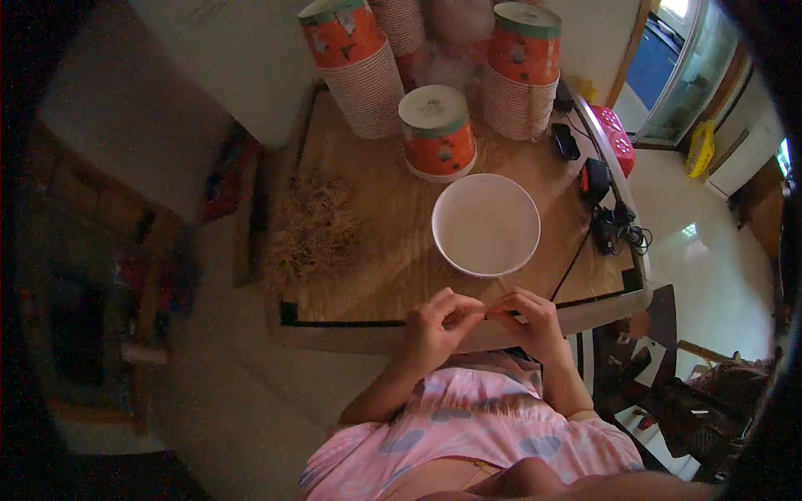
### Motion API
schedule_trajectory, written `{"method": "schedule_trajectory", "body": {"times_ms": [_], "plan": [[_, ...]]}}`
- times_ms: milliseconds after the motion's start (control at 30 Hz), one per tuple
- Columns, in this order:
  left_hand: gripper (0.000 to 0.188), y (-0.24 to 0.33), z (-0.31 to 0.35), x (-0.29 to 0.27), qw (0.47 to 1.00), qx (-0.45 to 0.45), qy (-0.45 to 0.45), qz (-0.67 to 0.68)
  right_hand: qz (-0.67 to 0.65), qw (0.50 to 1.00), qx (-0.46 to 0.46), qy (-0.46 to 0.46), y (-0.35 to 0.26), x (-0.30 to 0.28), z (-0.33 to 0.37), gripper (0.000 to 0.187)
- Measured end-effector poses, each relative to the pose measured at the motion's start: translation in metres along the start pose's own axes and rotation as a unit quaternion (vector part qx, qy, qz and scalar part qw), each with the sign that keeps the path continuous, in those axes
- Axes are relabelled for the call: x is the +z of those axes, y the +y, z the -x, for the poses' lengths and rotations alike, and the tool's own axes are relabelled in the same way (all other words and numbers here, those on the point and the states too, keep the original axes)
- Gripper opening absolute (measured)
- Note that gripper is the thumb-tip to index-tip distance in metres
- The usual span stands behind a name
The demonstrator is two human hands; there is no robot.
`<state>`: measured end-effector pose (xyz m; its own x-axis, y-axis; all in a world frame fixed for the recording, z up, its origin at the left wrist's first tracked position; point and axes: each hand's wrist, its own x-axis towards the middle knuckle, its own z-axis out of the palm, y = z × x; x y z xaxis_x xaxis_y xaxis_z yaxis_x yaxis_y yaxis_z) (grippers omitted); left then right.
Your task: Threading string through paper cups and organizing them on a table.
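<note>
Both hands meet just over the front edge of the wooden tabletop (401, 292), fingertips almost touching. My left hand (438, 324) is closed in a pinch, thumb against the fingers. My right hand (530, 322) pinches in the same way. Whatever lies between the fingertips is too small to make out. Right beyond the hands, a round white bowl or tub (444, 225) stands with its opening up; I see nothing distinct inside it. A loose pile of thin, dry brown stems (317, 225) lies on the table to the left.
Behind the bowl sits an upturned orange paper bucket (439, 154). Tall stacks of such buckets rise at the back left (359, 79) and back right (522, 79). Black adapters and cables (614, 230) line the right edge. A dark chair (635, 351) stands at the lower right.
</note>
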<state>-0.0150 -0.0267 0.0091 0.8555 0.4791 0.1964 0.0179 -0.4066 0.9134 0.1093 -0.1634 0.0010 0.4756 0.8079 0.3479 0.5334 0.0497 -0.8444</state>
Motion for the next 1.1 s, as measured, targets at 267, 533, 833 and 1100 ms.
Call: {"method": "schedule_trajectory", "body": {"times_ms": [267,533,833,1100], "plan": [[0.005,-0.004,0.004,0.007,0.993,0.002,0.068,0.093,-0.239,0.948,0.118,0.172,0.021,0.016,0.013,0.018],[0.006,-0.003,0.002,0.013,0.993,0.024,0.098,0.065,-0.374,0.905,0.171,0.109,0.003,0.037,0.004,0.01],[0.015,0.002,-0.007,0.001,0.992,0.095,0.086,-0.002,-0.406,0.878,0.139,0.211,0.004,0.019,-0.003,0.008],[0.021,-0.007,-0.005,0.005,0.943,0.033,-0.072,0.324,-0.571,0.807,0.147,-0.017,-0.002,0.013,0.0,0.04]]}}
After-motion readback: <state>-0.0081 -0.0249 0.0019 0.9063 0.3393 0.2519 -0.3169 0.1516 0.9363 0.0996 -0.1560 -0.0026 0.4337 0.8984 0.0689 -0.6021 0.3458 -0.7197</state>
